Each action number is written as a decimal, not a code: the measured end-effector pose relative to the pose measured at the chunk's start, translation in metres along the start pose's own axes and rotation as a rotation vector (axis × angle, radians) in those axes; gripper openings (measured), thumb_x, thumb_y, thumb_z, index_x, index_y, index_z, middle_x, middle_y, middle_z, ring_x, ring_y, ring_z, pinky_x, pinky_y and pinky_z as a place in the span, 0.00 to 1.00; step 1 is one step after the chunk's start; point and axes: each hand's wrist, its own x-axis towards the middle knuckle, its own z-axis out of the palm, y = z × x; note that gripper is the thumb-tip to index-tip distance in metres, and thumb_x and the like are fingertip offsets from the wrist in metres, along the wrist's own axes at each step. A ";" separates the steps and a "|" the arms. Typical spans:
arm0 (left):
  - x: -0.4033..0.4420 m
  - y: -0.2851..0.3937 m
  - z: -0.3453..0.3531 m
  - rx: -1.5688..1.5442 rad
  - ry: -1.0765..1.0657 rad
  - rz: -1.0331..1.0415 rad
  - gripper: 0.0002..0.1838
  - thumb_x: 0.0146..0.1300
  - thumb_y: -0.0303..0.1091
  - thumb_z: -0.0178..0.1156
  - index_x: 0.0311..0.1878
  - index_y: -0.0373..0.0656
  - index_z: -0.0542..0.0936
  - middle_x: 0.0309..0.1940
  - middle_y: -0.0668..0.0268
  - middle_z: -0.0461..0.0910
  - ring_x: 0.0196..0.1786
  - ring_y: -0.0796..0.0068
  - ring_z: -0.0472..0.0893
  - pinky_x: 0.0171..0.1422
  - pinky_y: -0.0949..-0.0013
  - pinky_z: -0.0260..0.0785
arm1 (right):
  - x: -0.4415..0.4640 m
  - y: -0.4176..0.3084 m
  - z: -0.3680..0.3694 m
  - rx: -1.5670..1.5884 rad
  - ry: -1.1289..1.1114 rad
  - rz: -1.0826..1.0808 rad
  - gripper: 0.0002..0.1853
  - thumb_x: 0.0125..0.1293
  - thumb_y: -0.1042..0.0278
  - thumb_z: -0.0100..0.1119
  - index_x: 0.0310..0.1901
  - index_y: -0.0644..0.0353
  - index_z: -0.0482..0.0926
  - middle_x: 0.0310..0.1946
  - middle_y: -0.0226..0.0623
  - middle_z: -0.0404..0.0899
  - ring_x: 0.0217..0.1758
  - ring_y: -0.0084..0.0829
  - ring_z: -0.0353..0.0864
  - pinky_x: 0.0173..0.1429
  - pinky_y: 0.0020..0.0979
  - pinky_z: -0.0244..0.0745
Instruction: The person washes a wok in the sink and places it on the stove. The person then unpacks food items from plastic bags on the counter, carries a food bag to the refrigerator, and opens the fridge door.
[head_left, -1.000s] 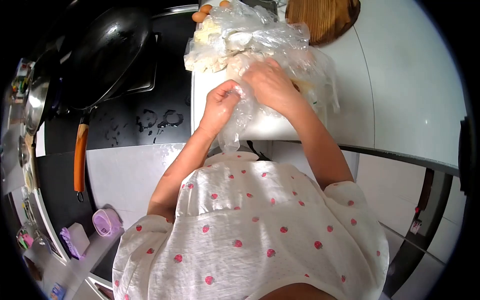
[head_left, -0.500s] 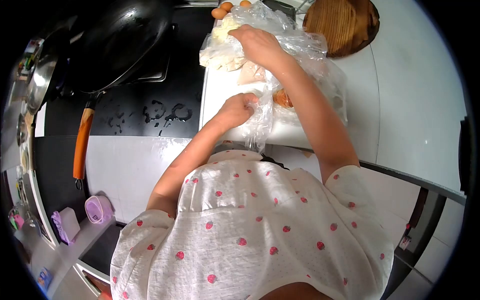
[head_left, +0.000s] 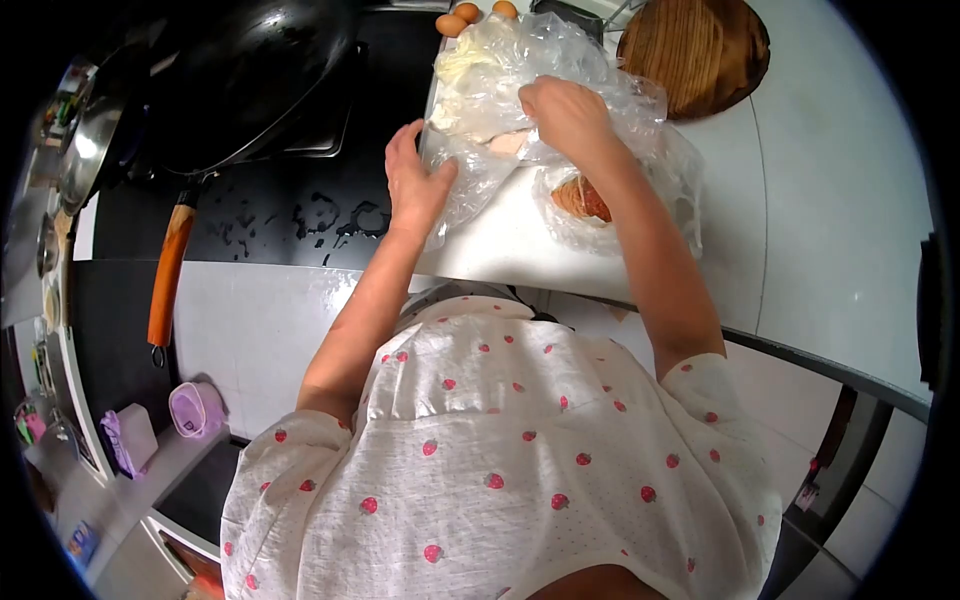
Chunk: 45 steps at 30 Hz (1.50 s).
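Clear plastic bags (head_left: 560,50) lie crumpled over pale food pieces (head_left: 465,110) on a white board (head_left: 500,240). My left hand (head_left: 415,185), thumb and fingers apart, is at the board's left edge beside a thin plastic bag (head_left: 465,185). Above the pale food, my right hand (head_left: 570,110) has its fingers closed at the crumpled plastic; what they pinch is too small to make out. A browned, bread-like piece (head_left: 580,198) in clear plastic lies on the board beside my right forearm. Between my hands a flat pinkish piece (head_left: 507,143) shows partly.
Several brown eggs (head_left: 451,25) sit behind the bags. A round wooden board (head_left: 695,55) lies at the back right. To the left, a black wok (head_left: 250,80) with an orange-brown handle (head_left: 172,275) stands on the dark, wet-spotted stovetop (head_left: 260,225).
My left hand has moved left and up, and its fingers have spread. My right hand first reached toward the pale food, then came back right. The thin bag has shifted left, off the bread-like piece's side.
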 end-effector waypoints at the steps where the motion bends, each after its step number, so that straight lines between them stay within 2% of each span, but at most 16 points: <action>1: 0.002 0.003 0.002 0.064 0.073 0.153 0.32 0.45 0.31 0.63 0.58 0.42 0.66 0.60 0.55 0.60 0.61 0.57 0.61 0.64 0.65 0.55 | -0.005 -0.002 -0.004 -0.002 0.002 -0.001 0.01 0.50 0.77 0.51 0.25 0.61 0.71 0.31 0.41 0.74 0.36 0.44 0.74 0.38 0.38 0.68; 4: 0.010 0.021 0.004 0.047 0.128 0.424 0.32 0.44 0.32 0.64 0.57 0.47 0.67 0.59 0.57 0.63 0.63 0.56 0.59 0.66 0.62 0.49 | -0.018 -0.010 -0.012 0.110 -0.013 -0.080 0.01 0.51 0.75 0.51 0.25 0.61 0.71 0.29 0.41 0.74 0.34 0.43 0.74 0.37 0.39 0.67; 6: 0.009 0.034 0.008 0.248 -0.072 0.534 0.33 0.44 0.34 0.65 0.57 0.49 0.67 0.58 0.58 0.65 0.64 0.58 0.59 0.66 0.57 0.45 | -0.026 -0.015 -0.009 0.175 -0.007 -0.144 0.02 0.50 0.74 0.52 0.24 0.62 0.71 0.26 0.41 0.74 0.32 0.43 0.74 0.36 0.39 0.67; 10: 0.004 0.016 0.025 0.284 -0.211 0.463 0.22 0.44 0.36 0.65 0.46 0.48 0.75 0.47 0.63 0.71 0.56 0.61 0.65 0.63 0.49 0.43 | -0.037 -0.027 -0.013 0.306 0.047 -0.221 0.05 0.51 0.72 0.54 0.23 0.62 0.70 0.22 0.42 0.72 0.29 0.44 0.73 0.34 0.39 0.67; 12: -0.007 0.008 0.028 0.235 -0.135 0.519 0.15 0.44 0.34 0.65 0.39 0.47 0.78 0.41 0.64 0.72 0.52 0.63 0.67 0.62 0.51 0.45 | -0.036 -0.028 -0.018 0.260 -0.121 -0.083 0.03 0.50 0.72 0.57 0.28 0.60 0.75 0.31 0.40 0.76 0.38 0.41 0.74 0.41 0.36 0.68; 14: -0.016 0.005 0.023 0.195 -0.157 0.477 0.13 0.44 0.32 0.64 0.37 0.46 0.78 0.40 0.63 0.73 0.51 0.63 0.68 0.62 0.53 0.47 | -0.035 -0.023 -0.012 0.128 0.155 -0.241 0.12 0.46 0.74 0.61 0.36 0.57 0.78 0.46 0.37 0.73 0.53 0.38 0.68 0.56 0.37 0.61; 15: -0.019 0.006 0.021 0.206 -0.133 0.465 0.11 0.44 0.31 0.64 0.35 0.45 0.79 0.39 0.64 0.73 0.50 0.63 0.68 0.61 0.56 0.48 | -0.035 -0.023 -0.010 0.128 0.159 -0.239 0.12 0.46 0.74 0.61 0.36 0.57 0.78 0.46 0.37 0.73 0.53 0.38 0.68 0.56 0.37 0.61; 17: -0.022 0.003 0.016 0.243 -0.146 0.480 0.11 0.44 0.31 0.64 0.35 0.45 0.79 0.39 0.65 0.73 0.49 0.63 0.68 0.61 0.56 0.48 | -0.036 -0.024 -0.007 -0.060 0.132 -0.219 0.21 0.43 0.74 0.64 0.43 0.55 0.78 0.56 0.34 0.66 0.64 0.36 0.58 0.66 0.44 0.47; 20: -0.024 0.002 0.011 0.227 -0.144 0.462 0.11 0.44 0.30 0.64 0.35 0.45 0.80 0.40 0.66 0.74 0.50 0.63 0.68 0.61 0.57 0.49 | -0.036 -0.019 -0.010 -0.101 0.039 -0.161 0.19 0.41 0.74 0.65 0.40 0.57 0.78 0.54 0.36 0.68 0.66 0.38 0.55 0.67 0.49 0.43; 24: -0.024 0.005 0.008 0.277 -0.150 0.461 0.20 0.40 0.26 0.65 0.42 0.44 0.78 0.43 0.66 0.75 0.50 0.65 0.69 0.60 0.62 0.52 | -0.037 -0.017 -0.028 -0.127 -0.008 -0.167 0.13 0.43 0.73 0.63 0.36 0.58 0.78 0.46 0.39 0.74 0.59 0.37 0.65 0.66 0.46 0.48; 26: -0.028 0.024 0.004 0.203 -0.090 0.452 0.24 0.40 0.26 0.65 0.46 0.48 0.76 0.46 0.66 0.73 0.53 0.64 0.68 0.61 0.59 0.50 | -0.044 -0.036 -0.047 -0.099 -0.208 -0.176 0.08 0.47 0.71 0.60 0.32 0.57 0.78 0.33 0.41 0.78 0.45 0.37 0.75 0.62 0.44 0.54; 29: -0.028 0.035 0.009 0.142 -0.079 0.480 0.31 0.39 0.24 0.65 0.52 0.53 0.72 0.52 0.66 0.69 0.58 0.62 0.64 0.64 0.54 0.46 | -0.053 -0.043 -0.036 -0.026 -0.214 -0.272 0.06 0.50 0.70 0.57 0.31 0.57 0.79 0.26 0.42 0.78 0.33 0.39 0.76 0.55 0.40 0.61; 33: -0.023 0.019 0.021 0.239 -0.284 0.564 0.30 0.39 0.20 0.62 0.50 0.54 0.75 0.54 0.65 0.69 0.65 0.61 0.59 0.67 0.48 0.39 | -0.052 -0.037 -0.054 0.233 -0.323 -0.270 0.09 0.50 0.70 0.57 0.35 0.59 0.79 0.27 0.44 0.78 0.34 0.42 0.76 0.50 0.38 0.65; 35: -0.024 0.015 0.026 0.357 -0.414 0.529 0.23 0.40 0.20 0.60 0.43 0.53 0.80 0.52 0.63 0.72 0.65 0.60 0.58 0.67 0.46 0.37 | -0.039 -0.027 -0.061 0.364 -0.172 -0.009 0.12 0.50 0.68 0.58 0.38 0.60 0.78 0.30 0.45 0.78 0.37 0.44 0.76 0.47 0.37 0.68; 38: -0.028 0.009 0.035 0.439 -0.378 0.541 0.22 0.39 0.23 0.61 0.42 0.53 0.80 0.52 0.63 0.72 0.65 0.59 0.57 0.67 0.45 0.36 | -0.005 0.002 -0.043 0.157 0.019 0.014 0.15 0.50 0.67 0.59 0.41 0.59 0.78 0.34 0.45 0.78 0.42 0.45 0.76 0.47 0.37 0.69; 45: -0.035 0.028 0.017 0.506 -0.449 0.506 0.24 0.43 0.30 0.64 0.49 0.48 0.76 0.62 0.63 0.59 0.68 0.57 0.51 0.67 0.42 0.36 | 0.040 0.035 0.023 0.006 -0.074 -0.020 0.16 0.49 0.72 0.55 0.43 0.59 0.77 0.39 0.45 0.77 0.45 0.44 0.75 0.49 0.39 0.68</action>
